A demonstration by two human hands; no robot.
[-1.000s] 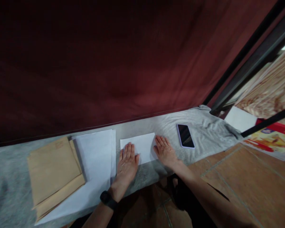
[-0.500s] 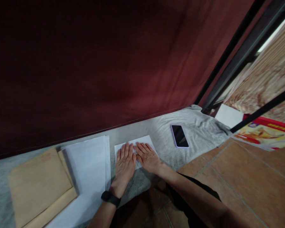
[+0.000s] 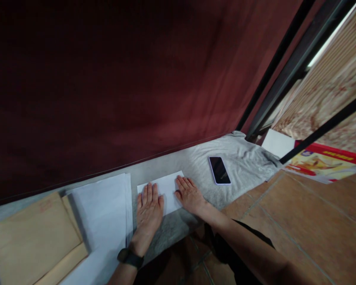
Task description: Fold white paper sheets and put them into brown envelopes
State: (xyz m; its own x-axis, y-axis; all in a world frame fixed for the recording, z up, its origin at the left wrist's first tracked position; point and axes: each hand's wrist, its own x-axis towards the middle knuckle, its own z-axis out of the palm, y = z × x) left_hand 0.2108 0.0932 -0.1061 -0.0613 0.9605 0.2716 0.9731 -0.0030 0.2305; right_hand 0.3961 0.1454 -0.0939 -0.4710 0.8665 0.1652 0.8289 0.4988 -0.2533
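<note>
Pressing flat, both hands' fingers (image 3: 150,192) cover folded paper (image 3: 166,186).

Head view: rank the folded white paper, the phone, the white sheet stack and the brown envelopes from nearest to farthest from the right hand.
From the right hand:
1. Folded white paper, under its fingers, just to its left.
2. Phone, up and to the right on the grey cloth.
3. White sheet stack, left, beyond the left hand.
4. Brown envelopes, far left.

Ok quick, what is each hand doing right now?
Left hand: open, flat on the folded paper.
Right hand: open, flat on the paper's right edge.
</note>
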